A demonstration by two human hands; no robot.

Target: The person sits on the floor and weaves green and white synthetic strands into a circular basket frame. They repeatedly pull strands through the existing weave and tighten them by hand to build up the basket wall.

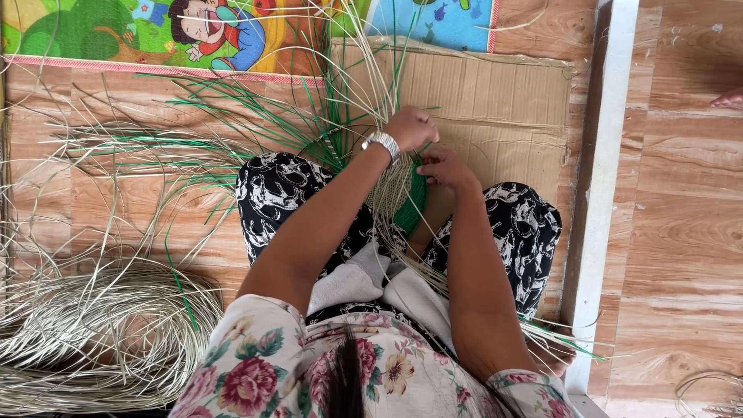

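On lap: small woven piece begun, long strands unwoven. Left hand, right hand pinch strands at rim. Coiled cane near-left unused.

Seen from above: short-sleeved cream blouse printed with large crimson roses, pink blossoms and green leaves, sleeves ending above the elbows. Black trousers scattered with a white figured pattern, covering both knees. Pale grey-white cloth spread across the lap. Silver metal-link wristwatch buckled on the left wrist, just below the left hand. Right hand bare, no ring or band visible. Dark strand of hair hanging down the front of the blouse. Forearms uncovered.
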